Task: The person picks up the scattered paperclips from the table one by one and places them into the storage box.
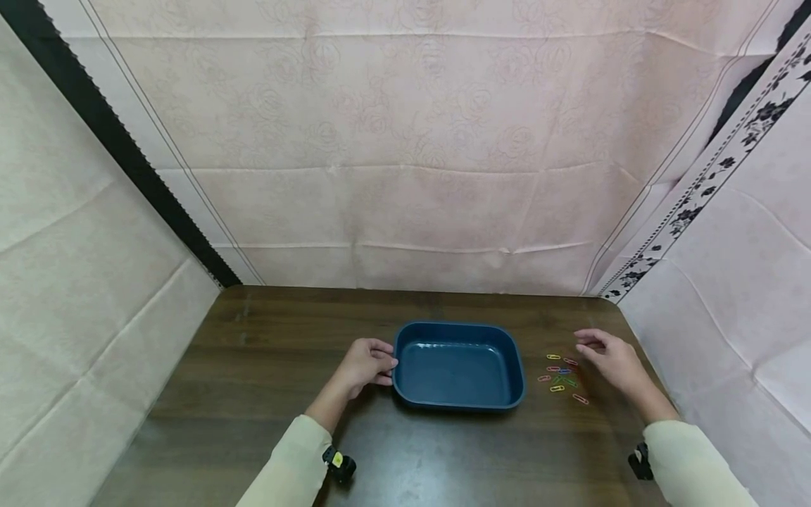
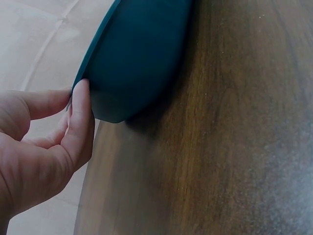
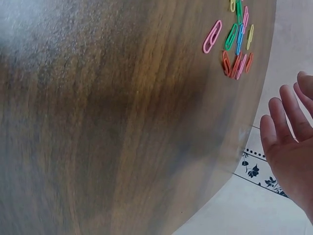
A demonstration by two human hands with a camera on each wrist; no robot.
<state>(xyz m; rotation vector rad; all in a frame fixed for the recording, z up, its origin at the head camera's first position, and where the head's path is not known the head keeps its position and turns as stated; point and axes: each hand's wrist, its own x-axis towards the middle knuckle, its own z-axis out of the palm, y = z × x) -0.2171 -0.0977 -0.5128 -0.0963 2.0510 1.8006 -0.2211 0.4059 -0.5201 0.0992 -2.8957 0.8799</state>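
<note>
A dark blue rectangular dish (image 1: 459, 373) with rounded corners stands on the wooden table, with nothing inside it. My left hand (image 1: 364, 366) pinches its left rim between thumb and fingers; the left wrist view shows the fingertips (image 2: 82, 90) against the dish's wall (image 2: 132, 54). To the right of the dish lies a loose group of several coloured paper clips, among them a blue paper clip (image 1: 564, 371) and a pink paper clip (image 3: 212, 37). Just right of these, my right hand (image 1: 611, 359) hovers with relaxed fingers, apart from the clips and holding nothing.
The brown wooden table (image 1: 253, 394) carries the dish and clips. A pale patterned cloth (image 1: 418, 141) hangs behind it. White cloth walls flank it: the left cloth (image 1: 82, 282) has a black edge, the right cloth (image 1: 741, 296) a floral border.
</note>
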